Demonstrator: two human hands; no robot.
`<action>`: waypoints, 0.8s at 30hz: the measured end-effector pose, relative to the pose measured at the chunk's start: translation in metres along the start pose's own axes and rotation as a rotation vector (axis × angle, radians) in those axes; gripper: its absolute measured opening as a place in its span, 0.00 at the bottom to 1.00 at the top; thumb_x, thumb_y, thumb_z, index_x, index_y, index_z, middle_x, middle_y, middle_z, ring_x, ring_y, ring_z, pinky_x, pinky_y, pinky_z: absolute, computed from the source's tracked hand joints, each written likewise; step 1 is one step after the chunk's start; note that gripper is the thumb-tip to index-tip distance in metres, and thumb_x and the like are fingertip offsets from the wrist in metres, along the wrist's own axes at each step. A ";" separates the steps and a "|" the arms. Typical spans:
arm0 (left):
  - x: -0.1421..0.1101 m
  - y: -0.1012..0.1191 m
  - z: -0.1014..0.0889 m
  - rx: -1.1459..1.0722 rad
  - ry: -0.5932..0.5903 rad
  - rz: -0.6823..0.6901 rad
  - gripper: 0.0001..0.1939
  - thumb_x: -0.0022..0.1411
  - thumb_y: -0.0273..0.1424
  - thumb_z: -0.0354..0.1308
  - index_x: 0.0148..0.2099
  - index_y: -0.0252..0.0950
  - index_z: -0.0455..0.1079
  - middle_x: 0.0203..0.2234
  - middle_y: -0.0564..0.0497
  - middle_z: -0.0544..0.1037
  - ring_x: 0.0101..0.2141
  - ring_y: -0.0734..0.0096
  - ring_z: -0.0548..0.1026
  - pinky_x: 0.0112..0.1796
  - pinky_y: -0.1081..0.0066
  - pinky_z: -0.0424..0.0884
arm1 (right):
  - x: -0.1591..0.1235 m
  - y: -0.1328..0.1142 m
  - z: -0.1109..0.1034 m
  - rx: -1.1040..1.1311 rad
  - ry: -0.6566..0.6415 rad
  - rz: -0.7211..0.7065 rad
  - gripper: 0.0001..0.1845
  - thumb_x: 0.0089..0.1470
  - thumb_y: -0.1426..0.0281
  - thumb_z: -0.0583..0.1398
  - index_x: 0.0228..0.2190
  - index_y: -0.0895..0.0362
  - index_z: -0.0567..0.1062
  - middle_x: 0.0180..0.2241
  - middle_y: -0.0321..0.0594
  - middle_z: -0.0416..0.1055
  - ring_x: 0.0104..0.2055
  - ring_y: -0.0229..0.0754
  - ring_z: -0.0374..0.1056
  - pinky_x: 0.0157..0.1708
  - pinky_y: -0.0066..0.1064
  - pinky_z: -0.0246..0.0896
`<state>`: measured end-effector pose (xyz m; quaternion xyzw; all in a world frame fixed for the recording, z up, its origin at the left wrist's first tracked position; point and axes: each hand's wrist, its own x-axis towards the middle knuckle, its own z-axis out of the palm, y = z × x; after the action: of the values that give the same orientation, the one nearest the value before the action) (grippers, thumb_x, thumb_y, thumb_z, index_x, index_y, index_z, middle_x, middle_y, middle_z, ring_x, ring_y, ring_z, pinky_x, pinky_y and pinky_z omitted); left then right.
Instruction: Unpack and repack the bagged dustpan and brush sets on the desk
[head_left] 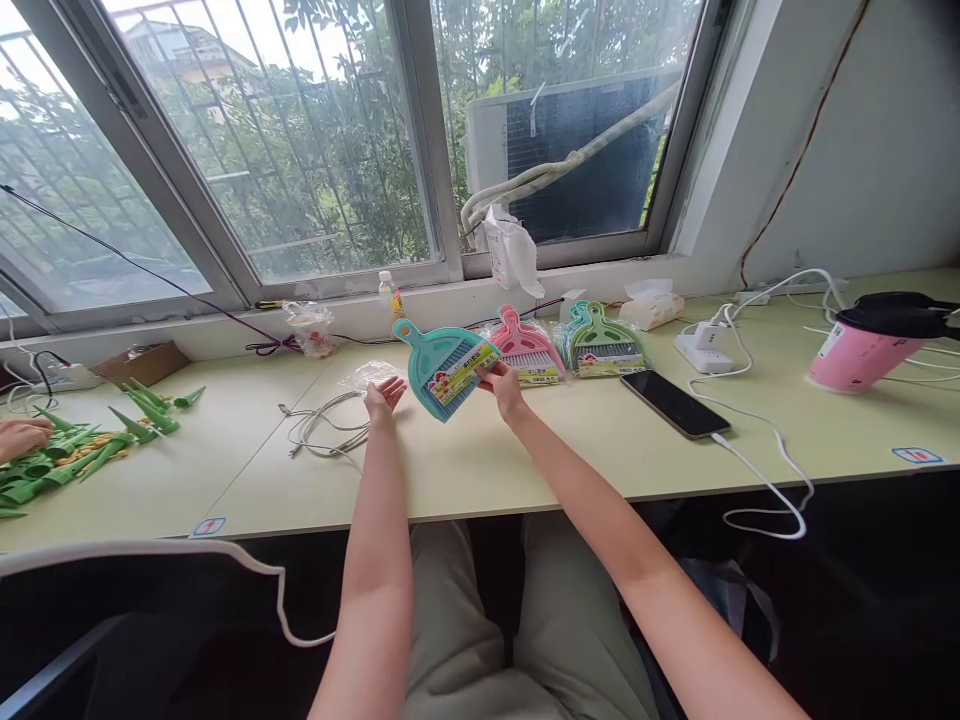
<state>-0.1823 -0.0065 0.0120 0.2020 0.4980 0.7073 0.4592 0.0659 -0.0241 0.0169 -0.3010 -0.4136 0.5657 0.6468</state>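
Note:
A teal dustpan and brush set [420,368] with a yellow label band is tilted above the desk. My right hand [504,390] pinches its right edge, by the end of the label. Just left of the set, my left hand [384,396] is open, palm turned up, apart from it. Clear plastic wrapping [372,374] lies behind my left hand. Beyond my right hand are a pink dustpan set [517,342] and several green and teal dustpan sets [600,335] in clear wrap.
A black phone [679,404] is plugged into a white cable. A power strip [703,350], tissue pack [652,303] and pink cup [862,350] stand right. A coiled grey cable [319,428] lies left. Another person's hand [24,438] is by green pointed pieces [142,418] at far left.

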 end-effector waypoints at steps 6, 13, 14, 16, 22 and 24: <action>-0.033 -0.005 0.034 0.026 -0.474 0.130 0.31 0.71 0.53 0.47 0.54 0.32 0.75 0.45 0.40 0.82 0.49 0.54 0.79 0.48 0.61 0.75 | 0.001 0.003 0.000 -0.060 0.010 0.002 0.10 0.46 0.69 0.70 0.32 0.58 0.77 0.33 0.39 0.82 0.41 0.47 0.78 0.47 0.45 0.78; -0.030 -0.007 0.041 0.047 -0.371 0.147 0.19 0.65 0.44 0.60 0.48 0.33 0.75 0.39 0.42 0.83 0.44 0.57 0.81 0.46 0.60 0.76 | -0.003 -0.025 -0.018 -0.298 -0.051 0.064 0.08 0.43 0.72 0.71 0.27 0.58 0.78 0.28 0.40 0.80 0.31 0.44 0.77 0.35 0.39 0.79; -0.027 -0.006 0.038 0.023 -0.362 0.135 0.19 0.66 0.43 0.59 0.49 0.33 0.74 0.40 0.42 0.83 0.44 0.58 0.81 0.47 0.61 0.76 | -0.007 -0.035 -0.032 -0.384 -0.086 0.080 0.07 0.43 0.72 0.71 0.26 0.58 0.78 0.28 0.40 0.80 0.30 0.44 0.77 0.33 0.37 0.79; -0.021 -0.006 0.032 -0.039 -0.337 0.115 0.17 0.68 0.41 0.55 0.50 0.33 0.73 0.40 0.43 0.82 0.44 0.61 0.81 0.48 0.62 0.75 | -0.018 -0.058 -0.069 -0.575 -0.178 0.138 0.06 0.46 0.71 0.69 0.29 0.60 0.79 0.29 0.42 0.80 0.30 0.43 0.77 0.32 0.35 0.77; -0.013 -0.016 0.027 -0.066 -0.251 0.017 0.13 0.68 0.36 0.51 0.40 0.35 0.73 0.31 0.47 0.80 0.34 0.66 0.79 0.43 0.66 0.73 | -0.047 -0.123 -0.182 -1.881 -0.078 0.143 0.07 0.52 0.72 0.66 0.36 0.58 0.81 0.35 0.50 0.80 0.37 0.49 0.78 0.36 0.33 0.68; -0.011 -0.019 0.026 -0.042 -0.231 0.045 0.12 0.67 0.36 0.53 0.38 0.35 0.73 0.30 0.48 0.79 0.32 0.67 0.77 0.41 0.67 0.72 | -0.051 -0.129 -0.192 -2.122 0.044 0.059 0.20 0.54 0.69 0.67 0.49 0.56 0.78 0.43 0.54 0.79 0.43 0.53 0.77 0.39 0.37 0.68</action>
<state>-0.1489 -0.0006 0.0085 0.2836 0.4220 0.6999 0.5017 0.2955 -0.0819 0.0265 -0.7314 -0.6763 -0.0749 0.0463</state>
